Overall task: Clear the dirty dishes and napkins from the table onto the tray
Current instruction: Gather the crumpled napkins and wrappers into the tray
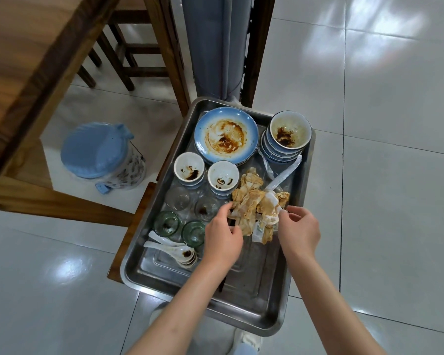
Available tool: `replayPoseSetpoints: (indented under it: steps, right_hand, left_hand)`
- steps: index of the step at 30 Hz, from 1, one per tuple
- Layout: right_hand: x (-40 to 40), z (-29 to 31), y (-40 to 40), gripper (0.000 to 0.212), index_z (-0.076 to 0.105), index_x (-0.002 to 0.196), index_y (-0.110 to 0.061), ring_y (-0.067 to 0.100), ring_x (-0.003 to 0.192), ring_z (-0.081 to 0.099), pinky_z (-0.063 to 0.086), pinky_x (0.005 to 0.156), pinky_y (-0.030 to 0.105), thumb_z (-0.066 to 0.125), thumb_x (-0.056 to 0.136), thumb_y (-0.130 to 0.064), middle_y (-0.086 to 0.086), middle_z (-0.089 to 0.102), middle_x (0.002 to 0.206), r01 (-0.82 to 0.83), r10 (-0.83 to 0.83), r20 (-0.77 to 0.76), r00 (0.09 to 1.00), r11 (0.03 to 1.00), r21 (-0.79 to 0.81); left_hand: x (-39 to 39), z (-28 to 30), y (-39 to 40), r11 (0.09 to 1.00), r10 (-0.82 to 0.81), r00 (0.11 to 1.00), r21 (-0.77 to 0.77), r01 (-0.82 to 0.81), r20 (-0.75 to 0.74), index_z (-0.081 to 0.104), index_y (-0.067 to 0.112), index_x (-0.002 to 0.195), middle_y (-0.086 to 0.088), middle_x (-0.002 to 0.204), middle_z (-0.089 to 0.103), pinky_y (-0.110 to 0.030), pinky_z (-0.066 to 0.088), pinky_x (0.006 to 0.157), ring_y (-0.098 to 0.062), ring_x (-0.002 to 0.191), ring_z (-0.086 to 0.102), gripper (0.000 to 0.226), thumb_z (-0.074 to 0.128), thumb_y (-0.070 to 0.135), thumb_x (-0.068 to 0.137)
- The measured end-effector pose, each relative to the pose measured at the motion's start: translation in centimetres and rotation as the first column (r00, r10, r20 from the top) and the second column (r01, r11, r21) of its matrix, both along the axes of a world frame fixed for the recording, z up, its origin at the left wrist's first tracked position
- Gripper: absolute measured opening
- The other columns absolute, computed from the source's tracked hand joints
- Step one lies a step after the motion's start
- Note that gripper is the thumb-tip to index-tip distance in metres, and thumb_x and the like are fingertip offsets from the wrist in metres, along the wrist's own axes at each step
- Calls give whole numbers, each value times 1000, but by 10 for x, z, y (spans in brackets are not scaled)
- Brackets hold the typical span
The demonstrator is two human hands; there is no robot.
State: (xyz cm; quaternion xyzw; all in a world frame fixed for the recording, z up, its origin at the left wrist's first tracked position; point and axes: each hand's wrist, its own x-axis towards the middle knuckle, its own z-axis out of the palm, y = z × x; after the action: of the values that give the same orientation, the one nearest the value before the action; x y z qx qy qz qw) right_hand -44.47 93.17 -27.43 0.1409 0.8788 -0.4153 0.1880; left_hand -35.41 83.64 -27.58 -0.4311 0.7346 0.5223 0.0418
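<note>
Fingers (222, 210) of the left hand (223, 239) are curling onto the left edge of the napkins (254, 206), pinching stained paper; the right hand (299, 231) is pinching the wad's right edge with thumb and forefinger. Both hands are sitting over the tray (254, 316), centre-right of frame.

Progress, judged from this view: looking nearly done. The napkins are lying in the tray already, right of middle, and the hands are probably just bunching or settling them. Only an edge of the table (23, 73) is showing, upper left, nothing visible on it; the rest of its top is out of frame, so can't confirm it's cleared.

Tray contents:
- plate (226, 137), blue rim, sauce-smeared, upper middle, sitting on at least one more
- bowl stack (289, 137), upper right, top one dirty
- two cups (189, 169) below the plate, each on a short stack, brown residue
- clear glasses (177, 197) under those, two green ones (167, 222) lower left
- spoons (182, 253) nested at lower left
- white wrapper strips (283, 175) between bowls and napkins

Near end of the tray is bare metal.

Bin (100, 152) with a blue liner is standing on the floor, left of the tray.
</note>
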Motion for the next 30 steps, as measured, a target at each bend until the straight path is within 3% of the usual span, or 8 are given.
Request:
replayPoseSetpoints:
  steps: [5, 9, 14, 21, 26, 30]
  right_hand:
    - [6, 26, -2, 22, 61, 111, -16, 6, 83, 55, 44, 75, 25, 57, 90, -22, -7, 60, 95, -119, 118, -19, 993, 992, -49]
    - [19, 59, -9, 20, 64, 108, -18, -2, 80, 54, 46, 73, 23, 56, 89, -19, -9, 61, 95, -281, 280, -25, 960, 955, -91]
    - [40, 118, -21, 19, 65, 107, -20, -3, 84, 57, 44, 69, 15, 57, 90, -20, -16, 61, 91, -467, 466, -41, 884, 875, -126]
    - [80, 217, -63, 18, 63, 107, -25, -3, 82, 56, 39, 63, 8, 56, 91, -21, -21, 58, 86, -699, 690, -114, 715, 707, -105]
    - [113, 273, -125, 18, 63, 109, -24, -5, 80, 56, 42, 63, 5, 56, 92, -22, -18, 60, 86, -775, 758, -164, 631, 624, -99]
    - [144, 300, -187, 18, 63, 108, -25, -1, 82, 59, 44, 63, 6, 57, 92, -20, -11, 65, 91, -758, 731, -206, 650, 641, -120]
  left_hand:
    - [7, 20, -10, 1000, -21, 1000, 5, 22, -14, 50, 23, 131, 4, 119, 58, -5, 42, 63, -2, 79, 61, 45, 54, 8, 89]
    - [21, 57, -23, 1000, -29, 998, 1, 29, -47, 57, 23, 120, 11, 99, 64, -14, 47, 81, 3, 88, 58, 35, 55, 9, 88]
    - [56, 128, -49, 997, -46, 996, -65, 40, -82, 59, 35, 107, 16, 92, 66, -4, 46, 66, 5, 84, 60, 28, 57, 13, 90]
    - [126, 236, -107, 979, 30, 991, -198, -56, -133, 60, 37, 101, 20, 88, 65, -8, 47, 65, 7, 79, 59, 24, 57, 16, 91]
    - [170, 290, -171, 970, 2, 990, -242, -35, -138, 60, 32, 110, 16, 99, 63, -6, 46, 60, 0, 84, 58, 22, 58, 19, 92]
    - [199, 321, -240, 961, -57, 987, -276, 13, -152, 60, 33, 109, 17, 96, 62, -8, 44, 65, -3, 86, 59, 22, 59, 20, 92]
